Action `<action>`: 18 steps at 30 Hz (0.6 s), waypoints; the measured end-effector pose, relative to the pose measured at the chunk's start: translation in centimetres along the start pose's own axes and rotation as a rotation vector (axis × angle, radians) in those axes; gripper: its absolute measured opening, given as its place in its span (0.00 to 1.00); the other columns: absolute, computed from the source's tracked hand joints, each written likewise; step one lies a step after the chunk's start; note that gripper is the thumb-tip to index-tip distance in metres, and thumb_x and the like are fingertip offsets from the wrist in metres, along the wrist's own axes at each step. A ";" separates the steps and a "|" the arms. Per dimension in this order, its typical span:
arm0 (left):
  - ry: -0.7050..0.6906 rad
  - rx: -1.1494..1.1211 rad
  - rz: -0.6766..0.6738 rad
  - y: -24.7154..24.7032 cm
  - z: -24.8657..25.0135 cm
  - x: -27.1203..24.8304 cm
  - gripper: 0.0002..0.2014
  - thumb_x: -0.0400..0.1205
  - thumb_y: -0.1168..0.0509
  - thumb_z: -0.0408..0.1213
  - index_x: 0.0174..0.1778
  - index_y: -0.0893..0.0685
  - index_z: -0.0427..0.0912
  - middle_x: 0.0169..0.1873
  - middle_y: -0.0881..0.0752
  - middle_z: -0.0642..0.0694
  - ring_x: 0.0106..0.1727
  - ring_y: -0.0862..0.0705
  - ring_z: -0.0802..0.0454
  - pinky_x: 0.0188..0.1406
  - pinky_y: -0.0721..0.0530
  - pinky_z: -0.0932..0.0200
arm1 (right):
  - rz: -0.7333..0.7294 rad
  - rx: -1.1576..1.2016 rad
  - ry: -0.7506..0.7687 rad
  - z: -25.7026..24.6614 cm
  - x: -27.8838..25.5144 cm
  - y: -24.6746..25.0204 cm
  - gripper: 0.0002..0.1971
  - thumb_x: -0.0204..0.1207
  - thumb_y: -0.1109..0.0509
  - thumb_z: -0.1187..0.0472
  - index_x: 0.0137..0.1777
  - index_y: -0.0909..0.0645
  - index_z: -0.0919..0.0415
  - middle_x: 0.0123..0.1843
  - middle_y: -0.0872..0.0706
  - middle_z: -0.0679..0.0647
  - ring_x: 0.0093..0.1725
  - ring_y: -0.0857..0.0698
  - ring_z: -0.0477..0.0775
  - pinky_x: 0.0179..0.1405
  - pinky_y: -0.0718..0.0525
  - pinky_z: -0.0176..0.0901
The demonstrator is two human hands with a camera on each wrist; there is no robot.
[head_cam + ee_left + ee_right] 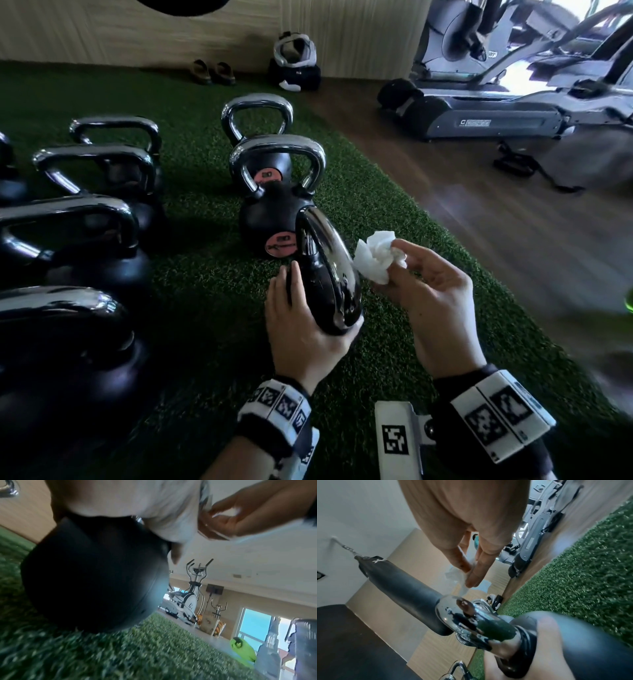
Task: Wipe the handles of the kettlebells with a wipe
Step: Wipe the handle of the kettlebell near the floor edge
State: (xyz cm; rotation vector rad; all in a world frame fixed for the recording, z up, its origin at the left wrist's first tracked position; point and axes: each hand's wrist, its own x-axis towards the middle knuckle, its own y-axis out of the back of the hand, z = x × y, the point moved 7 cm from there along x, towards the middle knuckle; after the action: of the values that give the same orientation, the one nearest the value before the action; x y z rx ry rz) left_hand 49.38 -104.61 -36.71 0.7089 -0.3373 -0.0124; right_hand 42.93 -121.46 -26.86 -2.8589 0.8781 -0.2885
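Observation:
A black kettlebell [329, 298] with a chrome handle [325, 246] stands on the green turf [394, 359], seen end-on from above. My left hand [305, 322] grips it low down, thumb on the left side and fingers wrapped under the near end. In the left wrist view its dark body [94, 574] fills the middle. My right hand [400, 263] pinches a crumpled white wipe [373, 257] just right of the handle, close to the chrome. The right wrist view shows the wet, streaked handle [471, 618] below the wipe [458, 577] held between my fingers [476, 572].
Two more kettlebells [277, 171] stand in line behind this one. Several others [85, 240] form a row on the left. Wood floor [479, 222] and an elliptical trainer [496, 102] lie to the right. Shoes [212, 72] and a bag [294, 68] sit by the wall. A punching bag [399, 588] hangs nearby.

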 end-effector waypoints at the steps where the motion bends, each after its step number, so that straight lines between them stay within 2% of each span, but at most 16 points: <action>1: -0.024 0.005 0.051 0.1 0.0 0.3 0.62 0.64 0.27 0.72 0.88 0.38 0.39 0.83 0.30 0.38 0.84 0.33 0.37 0.84 0.32 0.36 | 0.021 0.026 -0.028 0.5 0.3 0.0 0.11 0.79 0.26 0.74 0.55 0.08 0.59 0.49 0.07 0.59 0.51 0.05 0.61 0.47 0.07 0.47; 5: -0.112 0.003 0.069 0.1 -0.3 1.0 0.57 0.63 0.27 0.69 0.85 0.29 0.39 0.77 0.24 0.39 0.79 0.26 0.39 0.78 0.25 0.38 | -0.009 0.145 -0.148 2.2 1.3 -0.5 0.12 0.80 0.28 0.74 0.61 0.12 0.69 0.54 0.06 0.64 0.56 0.07 0.61 0.59 0.09 0.51; 7: -0.175 -0.027 0.054 0.3 -0.5 1.6 0.54 0.62 0.24 0.66 0.82 0.25 0.39 0.75 0.22 0.39 0.77 0.23 0.39 0.76 0.23 0.39 | -0.058 0.121 -0.171 3.0 1.6 -1.1 0.16 0.76 0.25 0.73 0.63 0.13 0.68 0.56 0.07 0.65 0.56 0.07 0.61 0.62 0.11 0.52; 10: -0.282 -0.109 -0.035 1.1 -1.4 2.9 0.50 0.60 0.18 0.59 0.76 0.21 0.39 0.71 0.19 0.42 0.72 0.19 0.44 0.73 0.20 0.44 | -0.074 -0.053 -0.130 3.9 1.8 -1.7 0.20 0.71 0.19 0.74 0.63 0.11 0.63 0.55 0.05 0.57 0.53 0.06 0.55 0.51 0.10 0.39; 12: -0.296 -0.211 -0.148 1.6 -2.3 3.7 0.47 0.58 0.14 0.55 0.74 0.21 0.50 0.67 0.16 0.46 0.67 0.15 0.46 0.68 0.16 0.43 | -0.050 -0.130 -0.110 4.5 2.3 -2.0 0.19 0.70 0.18 0.73 0.61 0.10 0.59 0.53 0.05 0.52 0.49 0.06 0.48 0.45 0.11 0.32; 14: -0.276 -0.363 -0.244 2.0 -2.7 4.3 0.46 0.58 0.13 0.51 0.72 0.26 0.69 0.63 0.13 0.47 0.64 0.12 0.44 0.65 0.14 0.38 | -0.008 -0.195 -0.075 5.3 3.2 -2.2 0.16 0.73 0.17 0.68 0.59 0.09 0.55 0.50 0.04 0.48 0.46 0.06 0.43 0.42 0.12 0.32; 15: -0.274 -0.401 -0.260 2.2 -2.7 4.4 0.48 0.58 0.13 0.50 0.71 0.30 0.77 0.64 0.13 0.47 0.65 0.12 0.44 0.66 0.14 0.36 | 0.017 -0.263 -0.041 5.7 3.8 -2.3 0.14 0.74 0.17 0.64 0.59 0.09 0.54 0.49 0.05 0.47 0.45 0.07 0.42 0.42 0.11 0.34; 16: -0.285 -0.402 -0.262 2.4 -2.5 4.5 0.50 0.58 0.13 0.51 0.71 0.33 0.82 0.66 0.14 0.48 0.68 0.14 0.44 0.68 0.16 0.36 | 0.034 -0.366 0.002 5.9 4.6 -2.6 0.13 0.75 0.18 0.61 0.60 0.09 0.54 0.49 0.05 0.46 0.44 0.07 0.41 0.43 0.11 0.37; 18: -0.311 -0.380 -0.258 2.6 -2.1 4.3 0.51 0.58 0.14 0.52 0.71 0.36 0.86 0.70 0.17 0.50 0.72 0.17 0.47 0.72 0.18 0.36 | 0.012 -0.575 0.053 6.5 5.9 -3.9 0.11 0.79 0.21 0.57 0.60 0.09 0.53 0.49 0.06 0.43 0.42 0.10 0.38 0.44 0.12 0.37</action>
State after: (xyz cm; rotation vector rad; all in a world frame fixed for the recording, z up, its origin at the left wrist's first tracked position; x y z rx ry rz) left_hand 53.80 -101.77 -35.28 0.3669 -0.5217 -0.4252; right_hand 51.25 -121.13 -31.65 -3.3752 1.1449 -0.1217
